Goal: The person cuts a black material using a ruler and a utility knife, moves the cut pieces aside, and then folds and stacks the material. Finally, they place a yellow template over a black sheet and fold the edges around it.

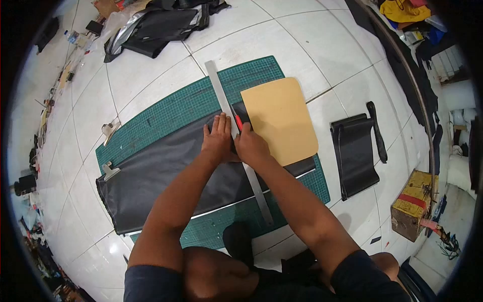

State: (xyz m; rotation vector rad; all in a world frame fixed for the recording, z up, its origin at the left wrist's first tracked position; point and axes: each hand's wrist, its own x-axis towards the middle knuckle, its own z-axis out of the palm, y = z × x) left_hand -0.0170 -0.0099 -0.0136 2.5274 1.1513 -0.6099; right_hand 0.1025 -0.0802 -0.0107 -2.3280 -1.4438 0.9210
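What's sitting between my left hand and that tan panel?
The head view shows the ruler, then the red-handled tool in your right hand, with black material underneath.

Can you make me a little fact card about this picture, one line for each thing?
Left hand: flat beside the metal ruler
Right hand: holding a red cutter
Black sheet: on the green mat
Tan board: partly over the black sheet
Metal clip: at the sheet's left end
Floor: pale tiles
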